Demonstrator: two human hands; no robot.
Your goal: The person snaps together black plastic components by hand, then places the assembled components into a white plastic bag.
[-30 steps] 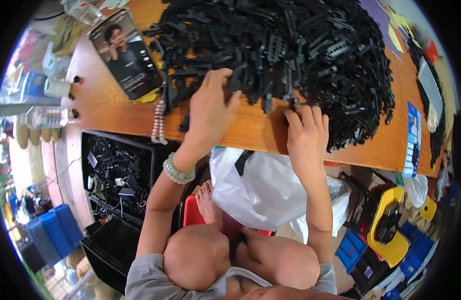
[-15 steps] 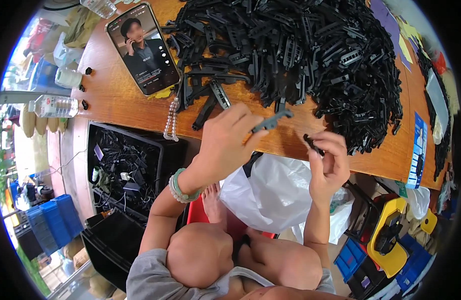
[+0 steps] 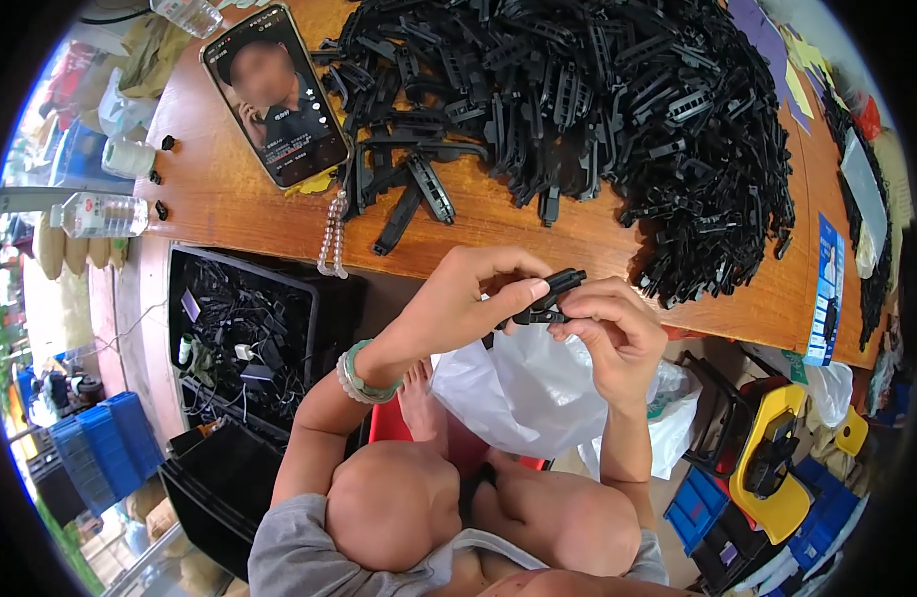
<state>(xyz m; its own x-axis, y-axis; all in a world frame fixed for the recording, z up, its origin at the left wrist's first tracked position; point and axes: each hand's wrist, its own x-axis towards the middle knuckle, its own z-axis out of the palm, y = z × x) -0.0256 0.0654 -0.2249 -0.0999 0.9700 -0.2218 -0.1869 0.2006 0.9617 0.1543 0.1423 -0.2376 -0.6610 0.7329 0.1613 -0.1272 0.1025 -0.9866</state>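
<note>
Above the gap between the table edge and my knees, my left hand (image 3: 468, 303) is closed on a long black plastic part (image 3: 555, 292), thumb on top. My right hand (image 3: 617, 333) meets its right end, fingers pinched round a small black plastic piece that they mostly hide. The two pieces are together between my fingertips; whether they are joined, I cannot tell. Farther off lies a big heap of similar black parts (image 3: 538, 85), with denser, smaller-looking black pieces (image 3: 712, 239) at its right. Two loose black parts (image 3: 404, 214) lie near the heap's left edge.
On the wooden table (image 3: 239, 214), a phone (image 3: 276, 99) with a beaded strap (image 3: 333, 234) lies left of the heap. Below the left table edge stands a black crate (image 3: 309, 264) of dark parts. A white plastic bag (image 3: 523, 393) hangs under my hands; a yellow chair (image 3: 767, 497) is at right.
My left hand has come down toward me and right with the long black part. My right hand has moved left with the small piece, so both now meet. The phone's picture has changed.
</note>
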